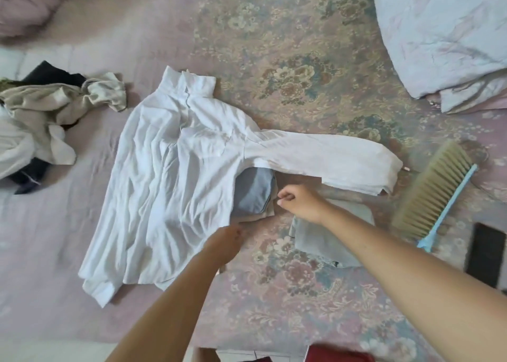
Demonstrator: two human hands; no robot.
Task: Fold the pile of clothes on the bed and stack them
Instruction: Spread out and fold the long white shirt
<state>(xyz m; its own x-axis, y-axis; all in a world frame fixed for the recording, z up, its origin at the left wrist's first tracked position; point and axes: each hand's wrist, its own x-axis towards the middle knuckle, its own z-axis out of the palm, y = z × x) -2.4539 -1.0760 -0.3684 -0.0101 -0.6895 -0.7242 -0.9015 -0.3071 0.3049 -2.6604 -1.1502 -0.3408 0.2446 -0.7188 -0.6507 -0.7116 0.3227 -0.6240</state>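
Lying spread on bed [82, 293], white shirt [175, 169], left hand [226, 242] at its hem

light: soft, even daylight | shadows: faint | blur: slight motion softness | edges: wide-angle bending

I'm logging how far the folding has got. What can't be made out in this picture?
- Folded blue garment: head view, mostly hidden under the white shirt.
- Left hand: blurred, grip on the shirt unclear.
- Pile of clothes: cut off by the left edge.
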